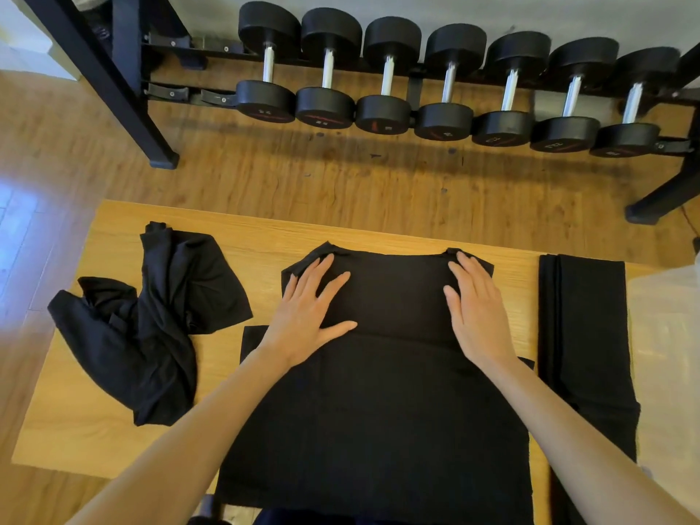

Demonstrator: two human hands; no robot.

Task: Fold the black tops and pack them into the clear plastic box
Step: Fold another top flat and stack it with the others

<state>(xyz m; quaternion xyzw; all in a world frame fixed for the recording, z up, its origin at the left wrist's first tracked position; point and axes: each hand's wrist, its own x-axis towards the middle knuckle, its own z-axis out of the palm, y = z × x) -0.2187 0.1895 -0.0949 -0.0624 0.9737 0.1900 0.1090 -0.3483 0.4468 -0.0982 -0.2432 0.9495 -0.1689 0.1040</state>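
Note:
A black top (390, 392) lies flat in the middle of the wooden table (265, 236), its far part folded over toward me. My left hand (314, 308) presses flat on the left side of that folded part, fingers straight and spread. My right hand (477, 316) presses flat on the right side in the same way. A crumpled black top (151, 320) sits at the table's left. A long folded black garment (583, 335) lies along the right side. Something pale and translucent (666, 335) shows at the right edge; I cannot tell if it is the plastic box.
A rack of several black dumbbells (447, 89) stands on the wooden floor (303, 176) beyond the table. A black metal frame leg (125, 108) stands at the far left, another rack foot (651, 206) at the far right.

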